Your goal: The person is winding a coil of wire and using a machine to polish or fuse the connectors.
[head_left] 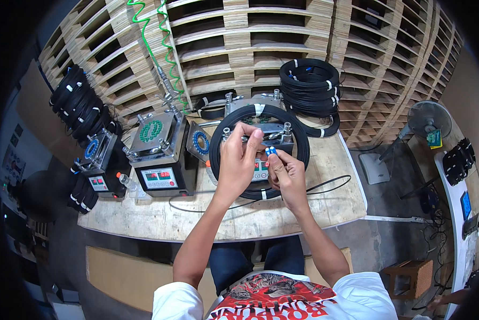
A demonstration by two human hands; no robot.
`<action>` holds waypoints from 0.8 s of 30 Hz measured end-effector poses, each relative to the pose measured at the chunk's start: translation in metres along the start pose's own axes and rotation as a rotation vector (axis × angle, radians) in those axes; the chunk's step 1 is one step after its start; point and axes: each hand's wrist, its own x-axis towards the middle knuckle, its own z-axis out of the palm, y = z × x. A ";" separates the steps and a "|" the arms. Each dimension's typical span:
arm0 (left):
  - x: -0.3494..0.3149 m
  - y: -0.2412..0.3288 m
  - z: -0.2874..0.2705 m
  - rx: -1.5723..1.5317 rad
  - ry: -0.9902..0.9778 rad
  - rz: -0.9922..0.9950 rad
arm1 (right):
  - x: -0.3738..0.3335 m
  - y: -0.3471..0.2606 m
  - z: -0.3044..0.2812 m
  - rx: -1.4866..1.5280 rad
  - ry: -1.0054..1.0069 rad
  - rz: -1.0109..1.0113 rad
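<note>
The small blue connector [271, 151] is at the fingertips of the right hand [289, 178], pinched between the thumb and the forefinger. The left hand [236, 165] is just beside it, with its fingers bent; whether it grips something, I cannot tell well from this view. Behind both hands is the black cable coil [302, 141], and a loose black cable [350, 178] curves over the wooden table [143, 220].

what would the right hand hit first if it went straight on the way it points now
Probably the left hand, just up and left of the right hand and the small blue piece it pinches, though depth is unclear here.
</note>
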 end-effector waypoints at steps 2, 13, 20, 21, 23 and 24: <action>-0.007 0.000 -0.012 0.013 0.003 0.025 | 0.002 -0.004 0.008 0.034 -0.001 0.018; -0.003 -0.006 -0.234 0.208 0.658 0.160 | 0.035 -0.033 -0.020 0.082 0.053 -0.214; -0.086 -0.172 -0.439 0.427 0.871 -0.584 | 0.041 -0.029 -0.013 0.117 0.019 -0.203; -0.089 -0.185 -0.440 0.464 0.892 -0.648 | 0.044 -0.028 -0.010 0.110 0.025 -0.211; -0.078 -0.205 -0.437 0.446 0.822 -0.737 | 0.044 -0.036 -0.014 0.073 0.069 -0.209; -0.065 -0.216 -0.431 0.437 0.798 -0.749 | 0.043 -0.044 -0.020 0.071 0.095 -0.223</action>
